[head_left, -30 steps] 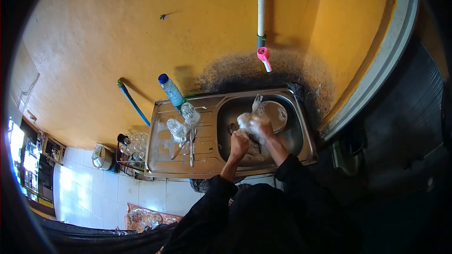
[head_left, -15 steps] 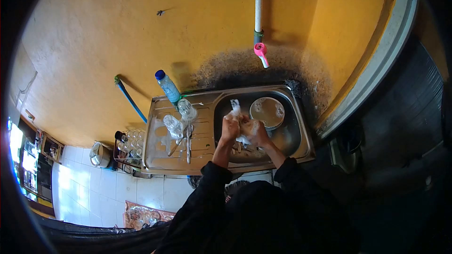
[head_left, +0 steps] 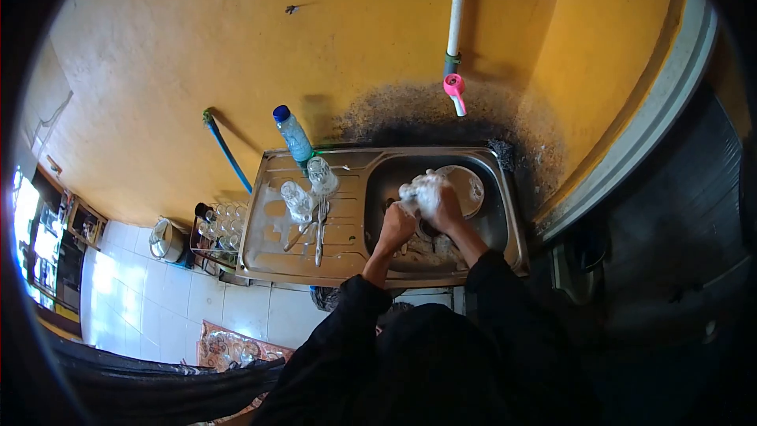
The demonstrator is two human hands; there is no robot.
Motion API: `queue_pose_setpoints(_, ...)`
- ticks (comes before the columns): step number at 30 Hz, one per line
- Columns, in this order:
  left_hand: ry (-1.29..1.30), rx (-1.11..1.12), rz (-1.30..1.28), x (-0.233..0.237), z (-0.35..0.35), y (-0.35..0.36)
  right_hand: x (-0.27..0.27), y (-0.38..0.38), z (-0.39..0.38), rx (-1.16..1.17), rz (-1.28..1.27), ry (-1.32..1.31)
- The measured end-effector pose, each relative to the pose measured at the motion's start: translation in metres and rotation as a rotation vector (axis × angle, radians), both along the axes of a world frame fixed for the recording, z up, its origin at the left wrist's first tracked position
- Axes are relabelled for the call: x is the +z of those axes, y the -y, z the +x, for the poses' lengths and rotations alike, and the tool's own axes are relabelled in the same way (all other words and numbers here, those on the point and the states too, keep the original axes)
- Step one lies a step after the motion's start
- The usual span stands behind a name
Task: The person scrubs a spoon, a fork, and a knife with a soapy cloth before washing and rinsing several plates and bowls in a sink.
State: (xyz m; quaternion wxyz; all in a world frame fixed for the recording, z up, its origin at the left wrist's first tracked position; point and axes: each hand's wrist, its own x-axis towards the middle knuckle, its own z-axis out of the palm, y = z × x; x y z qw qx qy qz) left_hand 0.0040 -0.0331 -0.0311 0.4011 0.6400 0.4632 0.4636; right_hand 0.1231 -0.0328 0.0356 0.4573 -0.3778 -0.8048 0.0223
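Over the steel sink basin (head_left: 498, 225), my left hand (head_left: 399, 226) is closed in a fist; what it grips is hidden, though a small dark end shows near its fingers. My right hand (head_left: 446, 209) is closed around a white foamy wad (head_left: 424, 192), right beside the left. Suds cover its fingers. Behind the right hand, a round tub of cloudy, soapy water (head_left: 471, 187) sits in the basin. Foamy pieces (head_left: 434, 252) lie on the basin floor below the hands.
On the drainboard (head_left: 264, 248) stand two sudsy glasses (head_left: 297, 203), with cutlery (head_left: 320, 241) beside them. A blue-capped bottle (head_left: 293, 136) is at the back edge. The pink tap (head_left: 454, 87) hangs above the basin. A rack of glasses (head_left: 225, 229) stands left, near a metal pot (head_left: 167, 239).
My hands were pressed together around a foamy, pale object pointing up; now they are slightly apart, with the foamy wad in the right. The view has shifted a little.
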Motion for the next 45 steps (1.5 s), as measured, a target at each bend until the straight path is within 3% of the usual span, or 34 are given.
queue_pose_setpoints(1,-0.123,-0.030,-0.025,0.001,-0.003,0.003,0.003,-0.007,0.005,-0.076,-0.077,0.110)
queue_pose_setpoints(3,-0.072,-0.016,-0.021,0.007,-0.003,0.007,0.009,-0.013,-0.001,-0.188,-0.088,0.465)
queue_pose_setpoints(4,-0.028,-0.017,-0.013,0.011,-0.004,0.007,0.014,-0.012,-0.004,-0.182,-0.082,0.464)
queue_pose_setpoints(5,-0.138,0.047,-0.155,0.015,-0.008,0.007,0.015,-0.005,-0.006,-0.063,0.031,0.329)
queue_pose_setpoints(7,-0.096,0.040,-0.149,0.026,-0.009,0.014,0.014,-0.013,-0.004,0.124,0.122,0.075)
queue_pose_setpoints(8,-0.059,0.031,-0.136,0.028,-0.011,0.017,0.015,-0.016,0.001,0.004,0.100,0.075)
queue_pose_setpoints(9,-0.220,-0.001,0.069,0.022,-0.014,0.013,0.017,-0.021,0.006,-0.074,-0.041,-0.023)
queue_pose_setpoints(10,-0.226,-0.003,0.075,0.017,-0.016,0.010,0.020,-0.026,0.009,-0.153,-0.175,-0.121)
queue_pose_setpoints(11,-0.148,-0.020,0.087,0.011,-0.016,0.009,0.017,-0.019,0.010,-0.083,-0.787,-0.839)
queue_pose_setpoints(12,-0.065,-0.033,0.097,0.020,-0.015,0.012,0.012,-0.014,0.005,-0.082,-0.786,-0.836)
queue_pose_setpoints(14,-0.038,-0.042,0.148,0.013,-0.015,0.004,-0.004,-0.007,-0.002,0.300,-1.097,-1.297)
queue_pose_setpoints(15,-0.058,-0.066,0.000,0.006,-0.016,0.002,-0.024,-0.006,0.001,0.306,-1.203,-1.089)
queue_pose_setpoints(16,-0.081,-0.093,-0.146,0.003,-0.016,-0.001,-0.027,-0.001,-0.008,0.270,-1.087,-0.971)
queue_pose_setpoints(18,-0.156,-0.126,-0.072,-0.006,-0.019,-0.002,-0.041,-0.003,-0.008,0.179,-0.991,-0.925)
queue_pose_setpoints(19,-0.227,-0.153,0.003,-0.010,-0.021,-0.001,-0.046,-0.006,-0.009,0.183,-0.994,-0.925)
queue_pose_setpoints(20,-0.228,-0.149,0.004,-0.016,-0.022,-0.001,-0.051,-0.011,-0.010,0.349,-0.924,-1.039)
queue_pose_setpoints(21,-0.258,-0.084,-0.050,-0.021,-0.022,-0.002,-0.047,-0.013,-0.010,0.513,-0.845,-1.149)
queue_pose_setpoints(22,-0.287,-0.019,-0.110,-0.027,-0.022,0.000,-0.044,-0.014,-0.009,0.512,-0.851,-1.148)
queue_pose_setpoints(24,-0.381,0.012,-0.112,-0.030,-0.030,0.005,-0.035,-0.017,-0.003,0.041,-0.510,-0.784)
queue_pose_setpoints(25,-0.469,0.190,-0.132,-0.022,-0.035,0.011,-0.033,-0.023,0.000,-0.066,-0.790,-1.133)
queue_pose_setpoints(26,-0.559,0.367,-0.152,-0.014,-0.042,0.018,-0.030,-0.026,0.010,-0.110,-0.860,-1.163)
queue_pose_setpoints(28,-0.601,0.531,-0.309,0.039,-0.061,0.034,-0.065,-0.041,0.032,-0.113,-0.553,-0.864)
queue_pose_setpoints(30,-0.616,0.523,-0.303,0.027,-0.095,0.026,-0.047,-0.022,0.031,-0.081,-0.606,-0.944)
queue_pose_setpoints(32,-0.719,0.624,-0.045,-0.001,-0.124,0.016,-0.039,-0.006,0.028,0.001,-0.782,-1.042)
queue_pose_setpoints(36,-0.825,0.630,-0.193,0.011,-0.136,0.020,-0.040,0.008,0.028,0.016,-0.943,-1.101)
queue_pose_setpoints(39,-0.932,0.659,-0.050,0.001,-0.139,0.019,-0.041,0.012,0.031,0.061,-0.962,-1.135)
queue_pose_setpoints(41,-1.140,0.840,0.370,0.011,-0.120,0.025,-0.034,0.016,0.033,0.033,-0.934,-1.122)
queue_pose_setpoints(42,-1.141,0.837,0.368,0.006,-0.110,0.023,-0.035,0.016,0.034,0.030,-0.936,-1.123)
queue_pose_setpoints(45,-1.007,0.370,0.191,0.001,-0.072,0.013,-0.037,0.016,0.035,0.044,-0.902,-1.149)
